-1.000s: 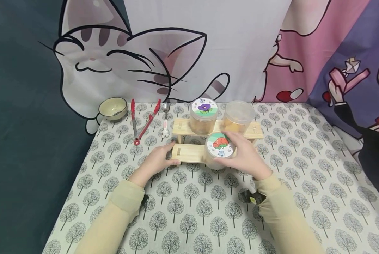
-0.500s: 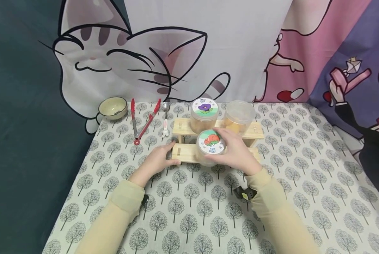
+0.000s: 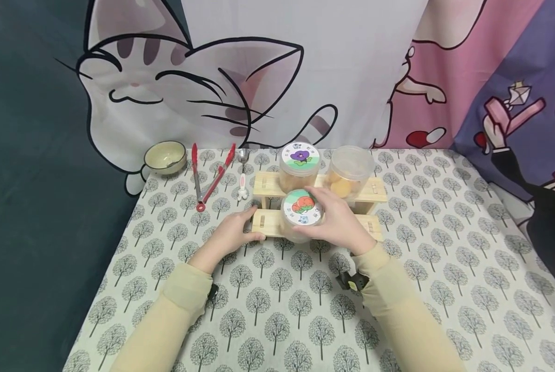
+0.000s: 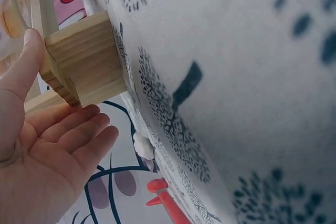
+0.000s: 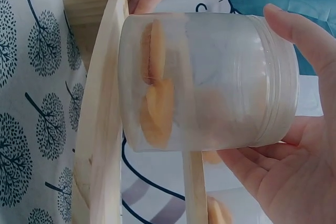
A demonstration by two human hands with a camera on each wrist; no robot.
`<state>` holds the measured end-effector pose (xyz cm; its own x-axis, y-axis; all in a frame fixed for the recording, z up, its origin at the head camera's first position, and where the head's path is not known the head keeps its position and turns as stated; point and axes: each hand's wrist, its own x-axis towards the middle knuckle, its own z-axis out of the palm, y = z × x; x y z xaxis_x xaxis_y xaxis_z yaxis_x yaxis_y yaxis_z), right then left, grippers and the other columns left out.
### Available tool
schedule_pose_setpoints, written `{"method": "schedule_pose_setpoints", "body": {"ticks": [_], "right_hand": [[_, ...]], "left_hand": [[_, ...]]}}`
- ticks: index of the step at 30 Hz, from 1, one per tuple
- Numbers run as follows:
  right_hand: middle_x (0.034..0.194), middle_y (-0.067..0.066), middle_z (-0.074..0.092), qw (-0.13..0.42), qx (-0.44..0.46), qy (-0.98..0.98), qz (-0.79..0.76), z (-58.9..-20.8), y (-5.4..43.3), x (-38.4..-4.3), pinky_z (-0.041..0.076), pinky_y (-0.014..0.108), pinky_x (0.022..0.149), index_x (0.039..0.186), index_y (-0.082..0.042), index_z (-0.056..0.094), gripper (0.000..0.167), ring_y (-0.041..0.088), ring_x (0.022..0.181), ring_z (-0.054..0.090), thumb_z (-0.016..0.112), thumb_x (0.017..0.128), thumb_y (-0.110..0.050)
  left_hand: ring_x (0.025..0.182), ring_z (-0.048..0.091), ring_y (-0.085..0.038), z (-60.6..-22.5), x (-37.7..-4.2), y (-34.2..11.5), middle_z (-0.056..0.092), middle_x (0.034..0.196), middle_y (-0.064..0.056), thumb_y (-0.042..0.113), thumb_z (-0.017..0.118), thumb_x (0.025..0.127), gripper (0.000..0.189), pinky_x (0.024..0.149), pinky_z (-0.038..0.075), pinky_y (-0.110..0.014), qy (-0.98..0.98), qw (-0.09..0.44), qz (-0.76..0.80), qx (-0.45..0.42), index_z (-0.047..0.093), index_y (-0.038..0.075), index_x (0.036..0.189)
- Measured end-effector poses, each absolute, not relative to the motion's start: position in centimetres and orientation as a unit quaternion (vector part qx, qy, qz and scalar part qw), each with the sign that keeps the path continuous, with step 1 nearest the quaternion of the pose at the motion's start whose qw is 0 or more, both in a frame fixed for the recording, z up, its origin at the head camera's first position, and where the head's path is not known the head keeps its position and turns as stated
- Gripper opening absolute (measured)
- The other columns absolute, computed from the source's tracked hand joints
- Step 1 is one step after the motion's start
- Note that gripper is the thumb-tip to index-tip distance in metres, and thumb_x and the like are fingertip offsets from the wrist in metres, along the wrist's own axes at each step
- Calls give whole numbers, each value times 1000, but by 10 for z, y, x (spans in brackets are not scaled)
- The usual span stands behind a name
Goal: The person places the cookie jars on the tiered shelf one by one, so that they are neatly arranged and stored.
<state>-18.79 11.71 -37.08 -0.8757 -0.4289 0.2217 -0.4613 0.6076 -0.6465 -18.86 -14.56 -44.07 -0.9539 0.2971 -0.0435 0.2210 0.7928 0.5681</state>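
My right hand [image 3: 335, 218] grips a clear plastic jar [image 5: 205, 85] near its lid, thumb on one side and fingers on the other. Its lid [image 3: 302, 206] carries a red persimmon-like picture, and a few orange pieces [image 5: 157, 111] lie at its bottom. The jar's base is right at the lower step of a two-step wooden rack [image 3: 272, 222]. My left hand [image 3: 233, 232] holds that step's left end, thumb at the front edge and fingers behind; the left wrist view shows the plank end [image 4: 63, 85] between thumb and index finger.
On the upper step stand a jar with a purple flower lid [image 3: 299, 170] and a jar with a plain translucent top [image 3: 350, 170]. Further left lie a rabbit-handled spoon [image 3: 242, 178], red-tipped tongs [image 3: 207, 186] and a cream bowl [image 3: 165, 156]. A printed curtain [image 3: 361, 62] hangs behind.
My right hand has slid the persimmon-lidded jar leftward along the lower step, closer to my left hand. The left hand keeps its place at the rack's end.
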Motion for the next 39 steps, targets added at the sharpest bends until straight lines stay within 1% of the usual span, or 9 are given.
{"method": "schedule_pose_setpoints", "body": {"ticks": [5,9,13,17,24,32,34,39], "right_hand": [[136,11,51,21,244,-898,366,-372,116,-189,42,49,103,140,-5,44,94,25,118,52,84,65,-45],[131,11,54,18,245,-896,369,-375,114,-188,44,48,100,140,-5,45,94,24,114,54,85,64,-44],[128,11,55,20,256,-893,370,-377,112,-188,45,48,100,138,-5,46,94,25,113,54,86,63,-44],[130,10,55,21,259,-895,362,-377,111,-189,43,49,102,139,-5,45,95,25,116,52,85,63,-46],[130,11,55,15,249,-900,358,-378,113,-191,43,48,101,141,-6,44,98,25,116,52,85,62,-47],[139,12,49,0,244,-903,354,-380,111,-190,37,52,106,145,-8,37,102,28,124,46,83,64,-50],[139,12,48,2,244,-905,349,-381,111,-190,37,53,106,146,-9,37,103,28,124,46,83,64,-51],[135,13,48,8,240,-907,347,-382,112,-190,43,53,101,147,-11,36,103,29,116,51,83,64,-51]], "left_hand": [[132,41,-36,-441,-189,-146,42,144,-20,37,77,76,88,113,31,-46,944,66,293,139,35,-1,144],[132,41,-36,-442,-189,-146,42,144,-20,36,77,77,88,113,31,-47,943,68,296,135,35,0,144],[132,42,-36,-442,-189,-146,43,144,-20,37,77,76,88,113,31,-47,944,66,294,135,36,0,144],[131,42,-37,-442,-189,-146,43,144,-20,37,77,77,87,113,31,-46,944,66,292,137,36,0,144],[131,43,-37,-442,-189,-145,44,143,-20,37,77,77,87,112,32,-47,944,64,292,137,36,1,144],[132,40,-38,-440,-189,-145,41,145,-20,38,77,77,89,113,30,-48,945,72,290,132,34,2,145],[132,40,-38,-440,-189,-145,40,145,-20,38,77,77,89,113,30,-48,945,74,289,131,34,2,146],[133,40,-37,-438,-189,-145,40,146,-19,38,77,76,89,113,30,-47,947,73,282,137,34,1,145]]}}
